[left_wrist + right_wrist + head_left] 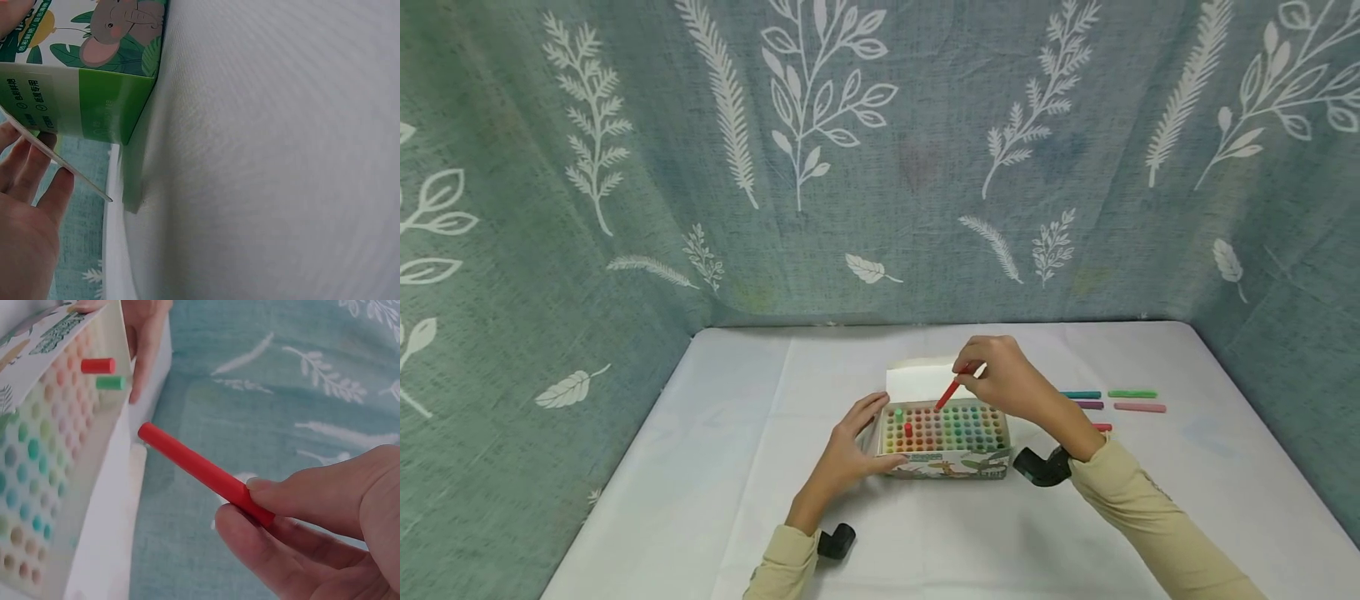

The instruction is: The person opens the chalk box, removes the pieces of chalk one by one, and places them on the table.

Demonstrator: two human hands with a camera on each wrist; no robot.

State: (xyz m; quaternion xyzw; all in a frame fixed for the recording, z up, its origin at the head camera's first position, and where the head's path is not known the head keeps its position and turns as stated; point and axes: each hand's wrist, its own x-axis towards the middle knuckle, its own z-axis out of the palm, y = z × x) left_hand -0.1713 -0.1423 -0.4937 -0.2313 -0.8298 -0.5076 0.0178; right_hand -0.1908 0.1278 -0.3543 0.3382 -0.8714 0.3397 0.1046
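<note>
Right grip point(1002, 377) pinches a red stick point(949, 392) near the perforated box's point(952, 464) far edge, two sticks point(908, 430) inside, left grip point(848, 450) clasping its left end.

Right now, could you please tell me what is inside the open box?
In the box, a green stick and a red stick poke up from the holed insert; their lower ends and whatever lies beneath it are covered.

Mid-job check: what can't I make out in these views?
Head: left end of the red stick on the table, behind the right forearm; print on the box, too small.
Head, right wrist: lower ends of the upright green stick and upright red stick, sunk inside the box.
Left wrist: box, cut off at top and left.
</note>
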